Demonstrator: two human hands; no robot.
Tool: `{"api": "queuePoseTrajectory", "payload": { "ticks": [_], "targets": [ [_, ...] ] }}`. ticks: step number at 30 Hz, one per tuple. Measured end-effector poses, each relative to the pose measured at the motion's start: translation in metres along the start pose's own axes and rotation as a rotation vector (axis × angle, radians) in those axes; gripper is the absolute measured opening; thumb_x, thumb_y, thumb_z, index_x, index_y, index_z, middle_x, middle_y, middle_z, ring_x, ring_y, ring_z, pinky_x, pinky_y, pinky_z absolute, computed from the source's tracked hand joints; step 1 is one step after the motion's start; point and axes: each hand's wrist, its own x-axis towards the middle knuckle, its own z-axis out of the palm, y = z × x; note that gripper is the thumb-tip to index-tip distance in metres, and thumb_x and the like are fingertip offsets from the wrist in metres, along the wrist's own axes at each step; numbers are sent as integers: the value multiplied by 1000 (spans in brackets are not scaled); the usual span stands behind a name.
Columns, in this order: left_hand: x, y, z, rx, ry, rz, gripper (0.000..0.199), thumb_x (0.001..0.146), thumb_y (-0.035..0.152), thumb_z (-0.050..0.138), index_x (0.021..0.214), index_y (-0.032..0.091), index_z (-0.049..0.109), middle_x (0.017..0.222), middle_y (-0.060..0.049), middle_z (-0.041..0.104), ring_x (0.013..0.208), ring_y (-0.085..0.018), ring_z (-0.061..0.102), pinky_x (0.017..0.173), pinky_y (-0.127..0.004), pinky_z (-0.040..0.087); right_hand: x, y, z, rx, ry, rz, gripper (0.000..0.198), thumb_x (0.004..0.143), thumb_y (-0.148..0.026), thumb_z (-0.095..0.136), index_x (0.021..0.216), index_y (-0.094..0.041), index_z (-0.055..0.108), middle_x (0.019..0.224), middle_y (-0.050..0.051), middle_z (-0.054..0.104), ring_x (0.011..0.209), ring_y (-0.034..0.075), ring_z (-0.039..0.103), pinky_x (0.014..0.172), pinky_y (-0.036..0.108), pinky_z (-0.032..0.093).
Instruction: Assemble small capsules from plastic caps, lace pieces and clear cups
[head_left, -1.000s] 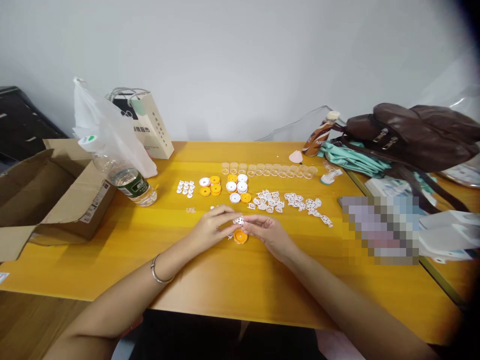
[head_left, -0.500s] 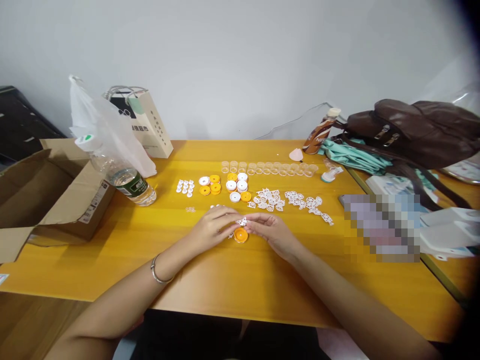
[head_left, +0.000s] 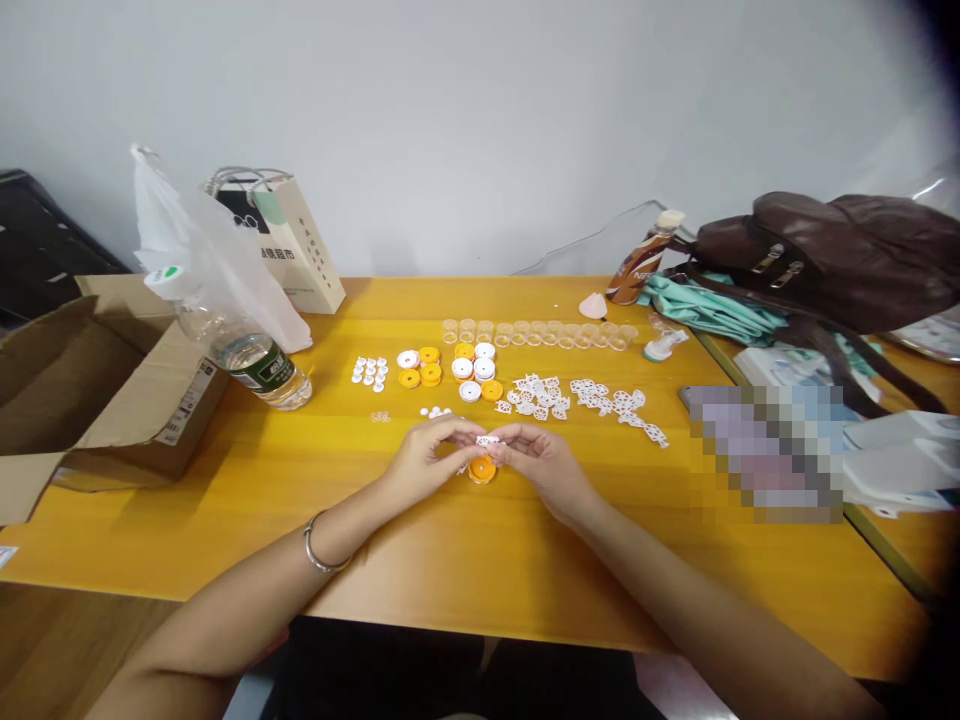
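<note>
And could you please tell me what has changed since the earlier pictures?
The left hand shifted slightly right, uncovering more small white discs. The white openwork piece, held by it and the right hand, appears turned. The orange wheel and clear cups stayed put.

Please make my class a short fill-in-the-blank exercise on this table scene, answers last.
1. The left hand and right hand hold a ____ openwork piece.
2. The bangle is on the ____ wrist.
3. The label on the water bottle is mostly ____.
4. The brown bag lies toward the picture's ____ edge.

Answers: white; left; green; right.
</note>
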Motion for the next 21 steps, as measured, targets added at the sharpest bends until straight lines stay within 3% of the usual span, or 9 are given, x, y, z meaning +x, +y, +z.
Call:
{"api": "queuePoseTrajectory", "payload": {
  "ticks": [3, 5, 7, 10, 14, 18, 21],
  "targets": [
    [-1, 0, 5, -138, -1, -172, 17, 78, 28, 62, 86, 12, 62, 78, -6, 68, 71, -13, 64, 69, -25, 53, -2, -1, 1, -50, -10, -26, 13, 64, -26, 73, 74, -20, 66, 69, -3, 65, 64, 9, 59, 65, 24, 47],
    [-2, 0, 6, -133, 22, -171, 16, 78, 27, 62, 85, 12, 62, 76, -6, 68, 69, -13, 64, 67, -24, 53, -2, -2, 1, -88, -14, -45, 12, 65, -26, 72, 74, -20, 66, 69, -2, 65, 64, 10, 59, 66, 25, 47],
    [-3, -1, 5, -47, 51, -70, 14, 79, 25, 61, 86, 14, 62, 76, -5, 67, 69, -12, 63, 67, -24, 53, -2, -4, 1, -115, -13, -72, 12, 65, -26, 71, 74, -21, 66, 71, -2, 65, 67, 10, 59, 68, 25, 47],
    [-4, -2, -1, 153, 75, 197, 10, 81, 18, 58, 90, 15, 61, 81, -5, 66, 76, -13, 62, 72, -26, 52, -2, -7, -2, -124, -15, -96, 14, 68, -27, 70, 81, -23, 65, 73, -3, 64, 69, 10, 59, 70, 25, 46],
    [-7, -5, -7, 377, 17, 457, 19, 83, 9, 51, 99, 15, 58, 90, -7, 64, 86, -14, 60, 78, -28, 51, -2, -8, -7, -67, -65, -14, 19, 73, -32, 66, 88, -21, 64, 67, -2, 63, 62, 9, 58, 66, 26, 47],
    [-6, -5, -10, 472, -19, 508, 22, 84, 8, 50, 104, 16, 56, 97, -8, 63, 92, -16, 58, 81, -30, 50, 0, -6, -10, -51, -61, 19, 17, 69, -31, 70, 79, -19, 64, 68, -1, 66, 63, 10, 60, 67, 26, 48],
    [-2, 0, -18, 440, -71, 386, 20, 85, 15, 50, 104, 15, 56, 97, -8, 62, 93, -16, 57, 83, -32, 48, 3, -5, -13, -91, -9, -38, 17, 66, -29, 72, 77, -20, 63, 73, -1, 66, 68, 11, 61, 73, 28, 48]
  ]
}}
